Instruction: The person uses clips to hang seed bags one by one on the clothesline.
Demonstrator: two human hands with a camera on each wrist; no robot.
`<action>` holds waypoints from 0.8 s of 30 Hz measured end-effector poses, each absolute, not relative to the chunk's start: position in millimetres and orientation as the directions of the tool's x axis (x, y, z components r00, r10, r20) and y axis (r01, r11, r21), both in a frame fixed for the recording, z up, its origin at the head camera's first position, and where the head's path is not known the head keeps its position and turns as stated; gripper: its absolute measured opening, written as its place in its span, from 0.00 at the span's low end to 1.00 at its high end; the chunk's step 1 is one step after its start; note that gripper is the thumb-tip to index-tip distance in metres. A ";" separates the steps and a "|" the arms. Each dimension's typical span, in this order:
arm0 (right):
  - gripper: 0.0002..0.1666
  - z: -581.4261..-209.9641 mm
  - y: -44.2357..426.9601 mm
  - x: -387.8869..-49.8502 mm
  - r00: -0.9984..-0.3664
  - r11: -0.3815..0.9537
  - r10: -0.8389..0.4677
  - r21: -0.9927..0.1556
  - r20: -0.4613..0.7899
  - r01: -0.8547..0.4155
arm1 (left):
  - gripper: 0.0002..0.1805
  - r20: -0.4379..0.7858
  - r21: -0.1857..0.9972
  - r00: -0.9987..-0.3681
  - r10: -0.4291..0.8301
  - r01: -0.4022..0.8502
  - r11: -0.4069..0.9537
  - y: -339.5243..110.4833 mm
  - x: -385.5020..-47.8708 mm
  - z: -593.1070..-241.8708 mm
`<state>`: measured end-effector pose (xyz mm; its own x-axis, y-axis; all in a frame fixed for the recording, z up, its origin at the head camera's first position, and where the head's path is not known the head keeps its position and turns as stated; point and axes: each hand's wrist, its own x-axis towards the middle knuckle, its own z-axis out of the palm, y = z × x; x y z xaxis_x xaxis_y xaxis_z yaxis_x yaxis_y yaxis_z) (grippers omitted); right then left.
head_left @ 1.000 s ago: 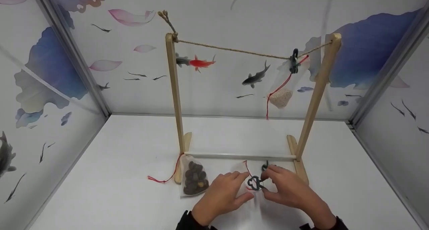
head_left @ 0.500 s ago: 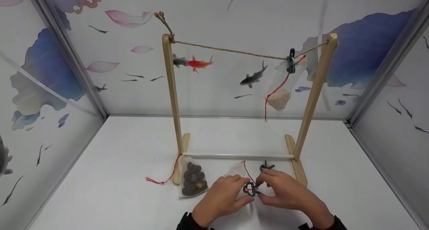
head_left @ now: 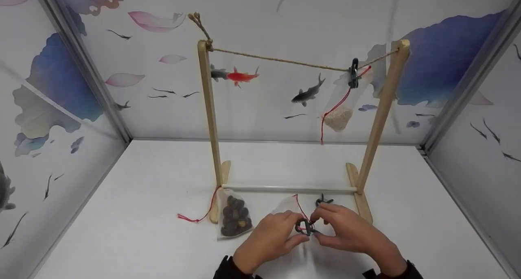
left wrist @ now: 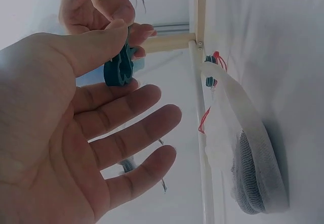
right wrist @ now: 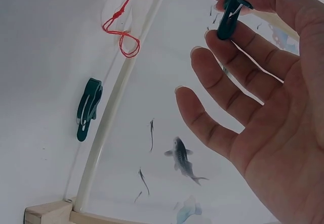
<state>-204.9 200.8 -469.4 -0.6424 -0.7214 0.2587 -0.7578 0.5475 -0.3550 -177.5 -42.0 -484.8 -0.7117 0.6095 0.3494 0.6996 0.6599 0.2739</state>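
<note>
A little shift of the dark green clip (head_left: pixel 305 227) since one second ago, down and in to the left hand (head_left: pixel 274 234). Pinched there now by left thumb and first finger, with the other fingers spread out. Pinched on the other end by the right hand (head_left: pixel 346 230), also with thumb and first finger. Held in front of the white bar (head_left: pixel 285 188), over the table (head_left: pixel 163 210).

Light to lift, most likely, and hard like plastic, maybe a bit slippery. Springy too, by the look, so apt to jump if pinched badly. Best to grab by the two handle ends and squeeze evenly.

From the head view, just a peek at the pale bag (head_left: pixel 285 207) past the left hand. From the left wrist, a look at the grey stuff (left wrist: pixel 248 178) inside, and at a gap between clip and bag. From the right wrist, a full look at a second clip (right wrist: pixel 90 107), partly covered in the head view.
</note>
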 end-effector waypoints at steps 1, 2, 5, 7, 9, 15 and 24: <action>0.14 -469.3 201.0 -205.0 -0.644 0.548 -0.719 -0.357 0.259 -0.756 | 0.23 0.352 0.279 -0.710 0.609 0.701 0.656 -42.0 -178.1 -485.0; 0.14 -469.1 201.2 -205.0 -0.646 0.548 -0.717 -0.359 0.262 -0.755 | 0.23 0.355 0.286 -0.710 0.609 0.702 0.652 -42.2 -178.6 -485.3; 0.15 -469.0 201.3 -205.0 -0.642 0.544 -0.712 -0.355 0.284 -0.761 | 0.23 0.385 0.290 -0.698 0.604 0.712 0.639 -43.5 -179.9 -485.5; 0.17 -469.4 201.4 -205.2 -0.637 0.538 -0.708 -0.350 0.306 -0.767 | 0.23 0.409 0.286 -0.689 0.598 0.719 0.634 -44.9 -180.4 -485.5; 0.19 -469.9 202.0 -205.3 -0.630 0.535 -0.702 -0.337 0.332 -0.775 | 0.23 0.430 0.281 -0.685 0.588 0.720 0.634 -46.0 -180.8 -485.3; 0.27 -470.4 205.6 -206.0 -0.629 0.542 -0.682 -0.320 0.373 -0.777 | 0.24 0.450 0.301 -0.690 0.567 0.715 0.631 -47.7 -181.5 -482.9; 0.26 -467.0 208.6 -206.3 -0.673 0.561 -0.651 -0.375 0.351 -0.738 | 0.24 0.481 0.318 -0.673 0.561 0.731 0.604 -48.5 -183.2 -482.5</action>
<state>-206.3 208.6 -467.0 -0.6729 -0.6510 0.3513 -0.7382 0.5606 -0.3752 -183.2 -48.5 -482.5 -0.6731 0.5614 0.4813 0.7309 0.6040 0.3177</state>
